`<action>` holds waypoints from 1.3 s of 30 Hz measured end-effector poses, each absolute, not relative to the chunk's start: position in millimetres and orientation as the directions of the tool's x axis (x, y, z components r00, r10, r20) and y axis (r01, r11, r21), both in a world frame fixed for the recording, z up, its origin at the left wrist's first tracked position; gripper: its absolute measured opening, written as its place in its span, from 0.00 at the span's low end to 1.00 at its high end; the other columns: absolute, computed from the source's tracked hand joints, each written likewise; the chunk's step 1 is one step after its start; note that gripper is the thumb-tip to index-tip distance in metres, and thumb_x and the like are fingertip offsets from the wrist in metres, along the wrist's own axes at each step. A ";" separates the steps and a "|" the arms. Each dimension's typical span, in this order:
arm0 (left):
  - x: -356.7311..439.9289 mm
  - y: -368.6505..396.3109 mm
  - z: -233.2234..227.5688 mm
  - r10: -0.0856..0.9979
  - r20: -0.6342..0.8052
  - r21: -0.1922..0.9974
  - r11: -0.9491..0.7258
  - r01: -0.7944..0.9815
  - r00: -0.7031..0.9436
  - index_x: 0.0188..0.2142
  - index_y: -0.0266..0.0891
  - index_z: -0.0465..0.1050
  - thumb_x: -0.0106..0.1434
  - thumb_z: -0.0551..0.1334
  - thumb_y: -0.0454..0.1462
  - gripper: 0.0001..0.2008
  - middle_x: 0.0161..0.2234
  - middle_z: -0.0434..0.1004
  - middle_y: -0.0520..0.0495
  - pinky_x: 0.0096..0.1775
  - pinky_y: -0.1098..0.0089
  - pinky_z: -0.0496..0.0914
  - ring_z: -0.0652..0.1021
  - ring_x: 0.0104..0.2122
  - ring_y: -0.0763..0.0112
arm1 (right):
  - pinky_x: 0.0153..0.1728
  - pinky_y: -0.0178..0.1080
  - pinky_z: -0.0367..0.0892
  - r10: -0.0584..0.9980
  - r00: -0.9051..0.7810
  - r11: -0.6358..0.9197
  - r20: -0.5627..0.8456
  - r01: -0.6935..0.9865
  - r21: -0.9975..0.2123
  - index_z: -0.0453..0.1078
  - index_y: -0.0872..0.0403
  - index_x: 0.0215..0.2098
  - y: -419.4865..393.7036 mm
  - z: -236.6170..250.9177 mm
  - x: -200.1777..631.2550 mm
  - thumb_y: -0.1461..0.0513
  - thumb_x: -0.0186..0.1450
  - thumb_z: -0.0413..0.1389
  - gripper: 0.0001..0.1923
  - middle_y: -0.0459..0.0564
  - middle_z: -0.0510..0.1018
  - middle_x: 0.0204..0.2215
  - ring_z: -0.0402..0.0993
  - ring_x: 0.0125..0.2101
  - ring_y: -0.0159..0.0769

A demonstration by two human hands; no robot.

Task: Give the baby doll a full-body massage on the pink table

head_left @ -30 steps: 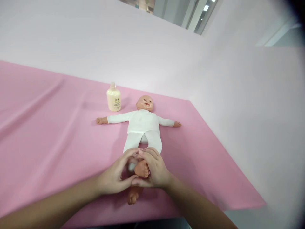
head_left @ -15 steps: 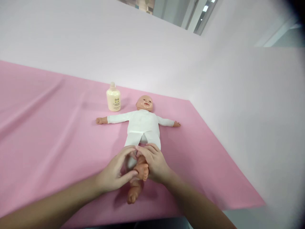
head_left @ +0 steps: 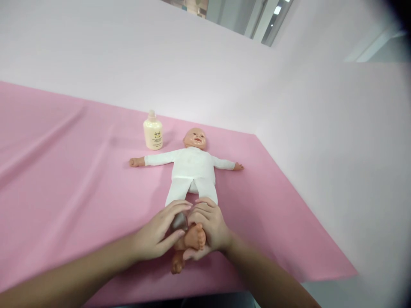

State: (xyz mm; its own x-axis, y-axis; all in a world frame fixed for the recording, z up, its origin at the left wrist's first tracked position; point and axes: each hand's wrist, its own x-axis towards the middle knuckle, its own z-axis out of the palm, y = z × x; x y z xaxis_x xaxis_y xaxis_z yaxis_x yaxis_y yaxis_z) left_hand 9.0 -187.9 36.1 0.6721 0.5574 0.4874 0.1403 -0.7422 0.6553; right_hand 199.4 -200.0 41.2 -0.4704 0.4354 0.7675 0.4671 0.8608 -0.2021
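Note:
A baby doll (head_left: 193,164) in white clothes lies on its back with its arms spread and its head at the far end. My right hand (head_left: 212,229) is closed round one of its lower legs near the bare foot (head_left: 195,236), whose toes point right. Beside it, my left hand (head_left: 157,233) is curved with thumb and fingers apart, the thumb close to the same ankle. The other bare foot (head_left: 177,262) rests lower down, toward me. My hands partly hide the doll's shins.
A pink cloth (head_left: 80,179) with a few creases covers the table. Left of the doll's head a cream-coloured bottle (head_left: 153,133) with a pale cap stands upright. White walls (head_left: 128,55) rise behind and to the right, with a window opening (head_left: 231,17) at the top.
My right hand has shifted its hold, its thumb now showing below the foot. The held foot has moved slightly right. My left fingers have stayed nearly in place.

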 end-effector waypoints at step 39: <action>10.4 -185.9 40.2 0.453 0.440 0.624 -0.775 0.100 0.775 0.58 0.41 0.49 0.65 0.52 0.41 0.23 0.54 0.62 0.37 0.53 0.54 0.63 0.65 0.54 0.54 | 0.35 0.38 0.68 0.283 -0.574 0.958 0.768 0.202 -0.202 0.59 0.53 0.32 -214.8 45.4 194.1 0.59 0.65 0.37 0.12 0.46 0.69 0.23 0.67 0.25 0.31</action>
State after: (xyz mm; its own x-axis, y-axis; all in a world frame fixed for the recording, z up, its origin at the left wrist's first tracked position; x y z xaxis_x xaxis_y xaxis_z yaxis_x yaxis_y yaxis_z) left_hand 10.4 -185.9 40.2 0.7753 0.4534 0.4397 0.0999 -0.7754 0.6235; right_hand 194.1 -214.8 45.4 -0.5742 0.2832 0.7682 0.2024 0.9582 -0.2020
